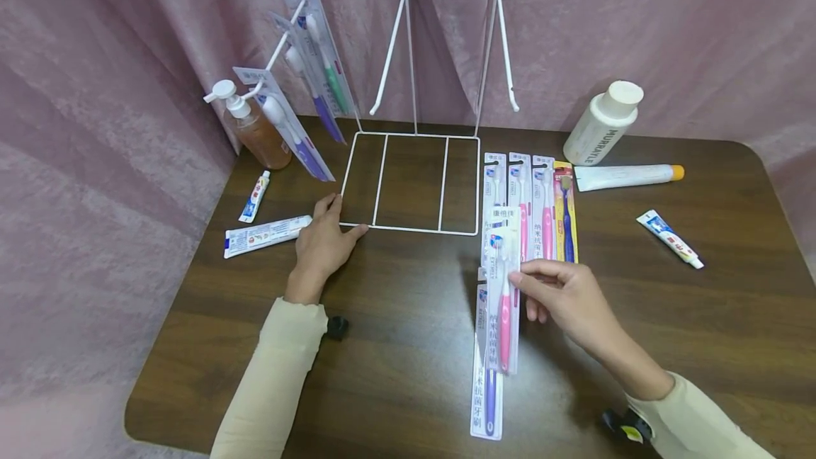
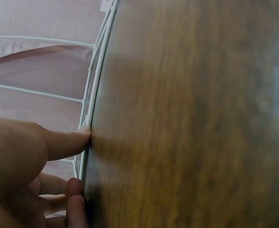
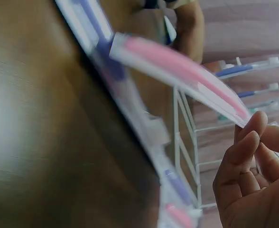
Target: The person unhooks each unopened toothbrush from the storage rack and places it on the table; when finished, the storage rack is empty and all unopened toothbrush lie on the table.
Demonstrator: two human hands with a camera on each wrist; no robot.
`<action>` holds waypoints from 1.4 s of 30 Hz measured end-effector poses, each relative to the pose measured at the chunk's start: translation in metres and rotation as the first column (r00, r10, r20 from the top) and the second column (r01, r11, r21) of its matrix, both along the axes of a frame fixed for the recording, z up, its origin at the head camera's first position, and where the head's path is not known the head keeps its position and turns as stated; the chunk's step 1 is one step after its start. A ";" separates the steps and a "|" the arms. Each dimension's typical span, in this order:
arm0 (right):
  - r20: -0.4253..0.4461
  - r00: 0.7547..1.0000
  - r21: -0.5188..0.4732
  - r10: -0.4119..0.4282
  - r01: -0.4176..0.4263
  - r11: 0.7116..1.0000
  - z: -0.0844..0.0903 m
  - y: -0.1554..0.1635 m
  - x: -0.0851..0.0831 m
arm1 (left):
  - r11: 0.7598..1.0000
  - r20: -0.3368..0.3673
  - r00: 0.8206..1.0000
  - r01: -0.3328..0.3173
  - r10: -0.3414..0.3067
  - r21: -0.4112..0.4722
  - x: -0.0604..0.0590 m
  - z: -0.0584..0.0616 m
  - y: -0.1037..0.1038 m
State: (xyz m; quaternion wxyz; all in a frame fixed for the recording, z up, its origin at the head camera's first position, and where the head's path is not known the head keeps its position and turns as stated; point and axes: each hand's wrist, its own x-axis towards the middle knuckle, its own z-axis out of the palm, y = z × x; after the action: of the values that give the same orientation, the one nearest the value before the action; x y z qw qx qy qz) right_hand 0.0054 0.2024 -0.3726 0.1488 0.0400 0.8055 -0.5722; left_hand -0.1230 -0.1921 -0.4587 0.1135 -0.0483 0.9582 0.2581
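My right hand [image 1: 566,296] pinches a packaged pink toothbrush [image 1: 504,317] by its right edge, thumb toward me. In the right wrist view the pack [image 3: 177,71] is tilted and leaves the fingertips at its end. Below it, a purple toothbrush pack [image 1: 489,409] lies on the table, partly covered. My left hand [image 1: 325,243] rests at the near left corner of a white wire display rack [image 1: 414,230], with thumb and fingers spread about the corner. In the left wrist view, its thumb touches the rack's wire [image 2: 96,85].
Three toothbrush packs [image 1: 295,133] hang on the rack's left hook. More packs [image 1: 544,211] lie in a row right of the rack. A pump bottle [image 1: 264,137], a white bottle [image 1: 599,129], and toothpaste tubes [image 1: 264,234] stand or lie around on the brown table [image 1: 395,360].
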 end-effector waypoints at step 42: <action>0.232 0.971 0.405 -0.064 -0.037 0.913 -0.043 0.012 0.050 | 1.000 0.005 1.000 0.006 -0.006 -0.012 -0.001 -0.001 0.000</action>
State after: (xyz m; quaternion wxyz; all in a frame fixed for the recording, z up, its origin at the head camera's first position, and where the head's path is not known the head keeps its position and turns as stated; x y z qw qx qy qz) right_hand 0.0558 0.2145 -0.4151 0.2297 0.1445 0.8825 -0.3840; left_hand -0.1238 -0.1926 -0.4596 0.1164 -0.0469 0.9596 0.2518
